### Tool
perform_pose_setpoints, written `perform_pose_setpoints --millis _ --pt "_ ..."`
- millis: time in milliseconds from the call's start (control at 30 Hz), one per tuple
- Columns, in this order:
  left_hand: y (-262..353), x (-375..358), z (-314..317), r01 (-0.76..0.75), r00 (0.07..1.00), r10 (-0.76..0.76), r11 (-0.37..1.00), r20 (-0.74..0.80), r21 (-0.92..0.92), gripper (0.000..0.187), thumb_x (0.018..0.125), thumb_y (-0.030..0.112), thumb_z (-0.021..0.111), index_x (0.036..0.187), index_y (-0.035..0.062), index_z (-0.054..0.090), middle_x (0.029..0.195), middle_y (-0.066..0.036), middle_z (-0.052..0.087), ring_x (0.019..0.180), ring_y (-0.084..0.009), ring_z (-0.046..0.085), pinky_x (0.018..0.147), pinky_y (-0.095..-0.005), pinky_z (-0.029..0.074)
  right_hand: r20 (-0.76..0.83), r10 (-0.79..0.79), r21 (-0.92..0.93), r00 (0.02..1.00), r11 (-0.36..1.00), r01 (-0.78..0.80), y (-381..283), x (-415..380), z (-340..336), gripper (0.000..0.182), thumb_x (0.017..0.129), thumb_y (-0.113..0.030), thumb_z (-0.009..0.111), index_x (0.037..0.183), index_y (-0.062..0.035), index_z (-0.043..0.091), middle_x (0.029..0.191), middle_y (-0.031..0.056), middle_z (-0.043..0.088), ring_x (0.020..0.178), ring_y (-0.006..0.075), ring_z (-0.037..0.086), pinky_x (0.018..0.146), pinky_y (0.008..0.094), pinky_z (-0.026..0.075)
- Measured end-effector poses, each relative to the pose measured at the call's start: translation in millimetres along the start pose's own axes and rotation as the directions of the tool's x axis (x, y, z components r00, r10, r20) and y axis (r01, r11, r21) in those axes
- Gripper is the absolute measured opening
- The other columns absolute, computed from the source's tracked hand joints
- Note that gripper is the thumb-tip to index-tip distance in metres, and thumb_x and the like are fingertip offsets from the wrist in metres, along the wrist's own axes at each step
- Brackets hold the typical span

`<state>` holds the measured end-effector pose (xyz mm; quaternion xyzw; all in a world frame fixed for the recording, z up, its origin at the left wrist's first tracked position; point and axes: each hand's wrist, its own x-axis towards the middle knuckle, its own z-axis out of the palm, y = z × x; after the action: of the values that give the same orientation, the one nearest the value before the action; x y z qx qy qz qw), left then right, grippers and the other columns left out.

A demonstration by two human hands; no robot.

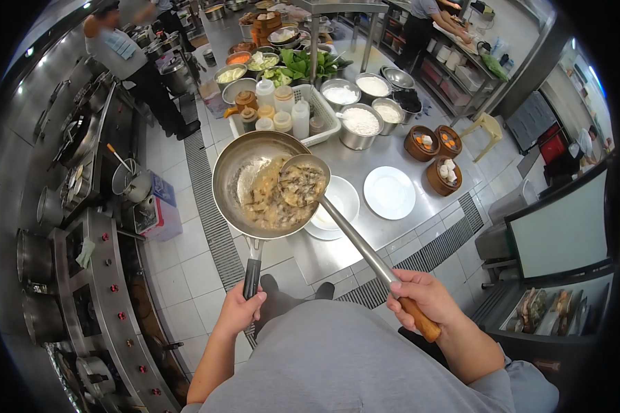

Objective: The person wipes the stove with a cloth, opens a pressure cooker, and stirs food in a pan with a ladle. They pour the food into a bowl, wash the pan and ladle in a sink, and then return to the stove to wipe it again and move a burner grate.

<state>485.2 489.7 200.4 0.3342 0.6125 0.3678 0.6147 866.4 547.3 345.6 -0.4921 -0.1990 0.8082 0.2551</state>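
My left hand [242, 308] is closed around the black handle of a frying pan [229, 158], which I hold up over the near edge of the steel table. Inside the pan lies a brownish, saucy food [272, 199] with dark pieces. My right hand [427, 303] grips the wooden-ended handle of a large ladle [358, 237]. The ladle's bowl, filled with the same food, is over the right side of the pan. Partly hidden beneath pan and ladle, a white bowl [348, 206] stands on a white plate. Beside it is another white plate [390, 193].
A white basket [324, 131] of squeeze bottles stands behind the pan. Steel pots of white powder [361, 120] and bamboo steamers [442, 175] are farther right. The stove [103, 296] runs along the left; an open fridge drawer [544, 310] is at right. Other people work at the back.
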Motion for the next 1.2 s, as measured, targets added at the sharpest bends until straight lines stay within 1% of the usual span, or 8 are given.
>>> perform_pose_setpoints --millis 133,333,467,567,667,867,1033,1200 --pt "11.7 9.8 1.3 -0.038 0.999 0.038 0.997 -0.005 0.066 0.014 0.097 0.01 0.069 0.102 0.0059 0.056 0.068 0.002 0.055 0.049 -0.008 0.051 0.046 -0.0259 0.041 -0.023 -0.055 0.029 0.998 0.998 0.055 -2.9 -10.3 -2.4 0.026 0.102 -0.015 0.061 0.122 0.0017 0.06 0.073 0.0083 0.062 0.043 0.0136 0.053 0.038 0.026 0.044" --pt "26.4 22.9 3.3 -0.031 0.999 0.032 0.99 -0.002 0.137 0.015 0.096 0.011 0.069 0.101 0.0061 0.057 0.067 0.002 0.055 0.048 -0.0082 0.052 0.046 -0.0266 0.042 -0.071 -0.09 0.053 0.993 0.994 0.094 2.4 -19.8 -13.5 0.024 0.103 -0.014 0.058 0.122 0.0006 0.06 0.073 0.0098 0.064 0.041 0.0136 0.053 0.037 0.0252 0.044" --pt "33.6 28.9 4.9 -0.056 0.998 0.06 0.978 -0.017 0.202 0.015 0.094 0.011 0.069 0.102 0.0038 0.058 0.072 0.001 0.056 0.052 -0.009 0.053 0.048 -0.0268 0.044 -0.089 -0.104 0.043 0.991 0.993 0.108 11.2 -19.3 -23.8 0.023 0.103 -0.014 0.059 0.12 0.0003 0.061 0.072 0.0096 0.064 0.041 0.0134 0.053 0.038 0.0252 0.044" --pt "37.7 32.0 5.7 -0.063 0.997 0.071 0.972 -0.029 0.227 0.017 0.095 0.014 0.071 0.1 0.0046 0.058 0.07 0.001 0.055 0.052 -0.0091 0.055 0.048 -0.0271 0.045 -0.117 -0.093 0.036 0.989 0.995 0.098 18.3 -17.9 -28.1 0.022 0.103 -0.016 0.06 0.118 0.0002 0.06 0.071 0.0069 0.061 0.043 0.0136 0.054 0.038 0.0253 0.043" --pt "42.0 33.7 5.2 -0.06 0.996 0.076 0.953 -0.045 0.297 0.018 0.095 0.015 0.071 0.101 0.0039 0.059 0.071 0.0 0.055 0.052 -0.0099 0.055 0.048 -0.0278 0.046 -0.155 -0.094 0.017 0.983 0.995 0.098 28.9 -15.3 -34.0 0.028 0.102 -0.014 0.061 0.126 0.0006 0.061 0.072 0.0088 0.064 0.042 0.0134 0.053 0.039 0.0259 0.045" --pt "49.0 36.0 6.9 -0.058 0.995 0.084 0.937 -0.062 0.345 0.019 0.094 0.016 0.071 0.101 0.0023 0.059 0.071 0.0 0.055 0.053 -0.0108 0.055 0.049 -0.0284 0.047 -0.175 -0.134 -0.052 0.975 0.991 0.127 53.3 -3.3 -38.5 0.032 0.101 -0.009 0.06 0.131 0.0012 0.059 0.072 0.0041 0.061 0.045 0.0119 0.054 0.041 0.0252 0.044" --pt "50.1 37.6 4.7 -0.108 0.99 0.135 0.908 -0.04 0.404 0.022 0.093 0.017 0.072 0.101 0.0006 0.059 0.071 -0.002 0.056 0.054 -0.0111 0.055 0.051 -0.0303 0.048 -0.221 -0.199 -0.173 0.955 0.971 0.163 72.0 4.7 -42.4 0.044 0.1 -0.005 0.061 0.142 0.0022 0.053 0.07 0.0024 0.059 0.045 0.0102 0.054 0.042 0.0252 0.045" --pt "60.7 31.9 11.6 -0.086 0.988 0.135 0.886 -0.075 0.455 0.021 0.092 0.017 0.072 0.098 0.0009 0.059 0.07 -0.002 0.056 0.054 -0.0119 0.055 0.051 -0.0309 0.047 -0.261 -0.277 -0.308 0.925 0.932 0.192 82.3 5.9 -44.5 0.053 0.098 -0.003 0.062 0.149 0.0018 0.048 0.071 0.0005 0.057 0.046 0.0081 0.052 0.043 0.0243 0.044"
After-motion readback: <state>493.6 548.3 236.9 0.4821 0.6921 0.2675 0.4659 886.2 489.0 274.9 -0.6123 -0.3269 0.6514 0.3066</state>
